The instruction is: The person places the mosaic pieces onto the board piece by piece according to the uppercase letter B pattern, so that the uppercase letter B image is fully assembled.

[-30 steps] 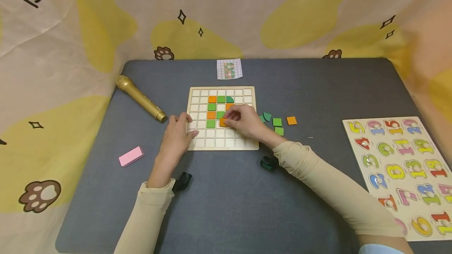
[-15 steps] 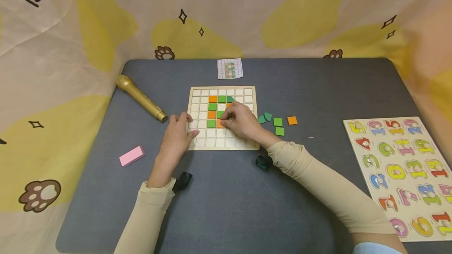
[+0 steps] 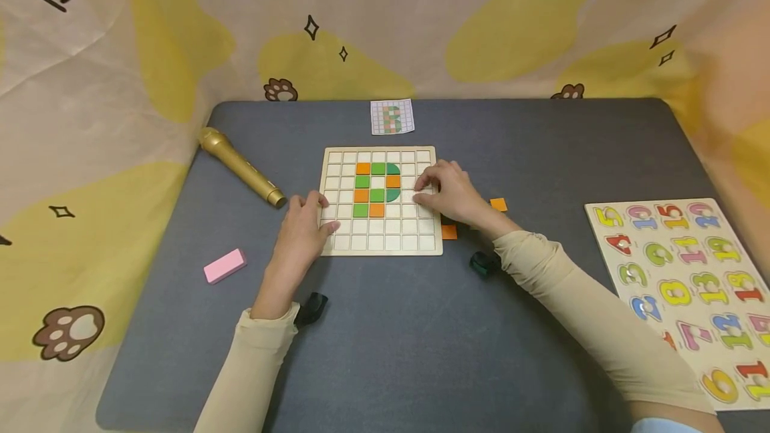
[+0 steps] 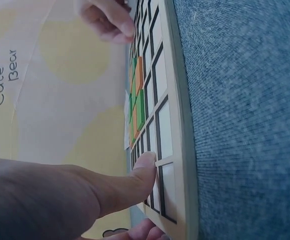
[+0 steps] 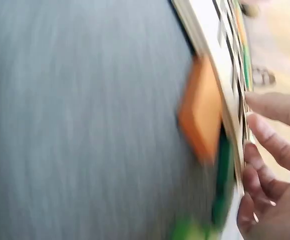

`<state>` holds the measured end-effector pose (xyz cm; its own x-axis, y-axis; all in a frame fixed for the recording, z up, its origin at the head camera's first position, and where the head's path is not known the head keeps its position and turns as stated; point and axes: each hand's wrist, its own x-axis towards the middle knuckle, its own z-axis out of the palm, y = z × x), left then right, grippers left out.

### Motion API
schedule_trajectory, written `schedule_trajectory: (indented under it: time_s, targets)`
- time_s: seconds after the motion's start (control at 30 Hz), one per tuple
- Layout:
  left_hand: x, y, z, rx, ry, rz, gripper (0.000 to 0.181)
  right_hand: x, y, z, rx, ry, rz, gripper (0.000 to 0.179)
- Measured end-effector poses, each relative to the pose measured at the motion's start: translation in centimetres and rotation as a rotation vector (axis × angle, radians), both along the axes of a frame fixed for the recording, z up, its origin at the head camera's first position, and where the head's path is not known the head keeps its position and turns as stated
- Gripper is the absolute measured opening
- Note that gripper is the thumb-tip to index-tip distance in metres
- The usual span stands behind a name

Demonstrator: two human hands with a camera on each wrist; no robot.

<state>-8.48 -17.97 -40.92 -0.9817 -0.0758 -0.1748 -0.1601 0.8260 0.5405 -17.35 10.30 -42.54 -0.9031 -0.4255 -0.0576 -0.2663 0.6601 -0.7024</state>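
A wooden grid board [image 3: 337,242] lies in the middle of the table, with orange and green tiles set in a P-like pattern. Its lowest orange tile [image 3: 377,210] sits flat in a cell beside a green tile [image 3: 360,210]. My left hand [image 3: 297,229] grips the board's left edge; in the left wrist view the thumb [image 4: 140,180] rests on the top face. Over the right columns hovers my right hand [image 3: 454,192], thumb and fingers apart with nothing between them. In the right wrist view, a blurred orange tile [image 5: 202,107] lies against the board's edge.
Behind the board lies a small pattern card [image 3: 392,117]. Another orange tile [image 3: 498,204] shows past my right hand, which hides other loose tiles. A gold microphone [image 3: 240,167] and a pink block [image 3: 225,266] lie left; a number puzzle board [image 3: 656,279] lies right.
My right hand has let go of the orange tile, now flat in its cell, and moved right. This uncovers a rounded green tile and an orange tile beside the board. My left hand stays put.
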Motion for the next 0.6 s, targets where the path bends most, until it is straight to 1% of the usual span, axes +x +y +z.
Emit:
schedule_trajectory:
  time_s: [0.17, 0.3, 0.43, 0.6]
  targets:
    - [0.0, 0.1, 0.0, -0.004, 0.006, -0.002, 0.041, -1.1, 3.4, 0.3, 0.014, -0.086, 0.025, 0.03]
    - [0.0, 0.1, 0.1, -0.013, 0.006, -0.002, 0.041, -1.6, 5.5, 0.6, 0.066, -0.118, 0.049, 0.035]
    - [0.1, 0.2, 0.1, -0.014, 0.001, 0.0, 0.041, -1.6, 6.9, 0.8, 0.101, -0.115, 0.074, 0.033]
    - [0.1, 0.2, 0.1, -0.008, 0.003, 0.002, 0.041, -1.4, 7.4, 0.7, 0.124, -0.086, 0.089, 0.028]
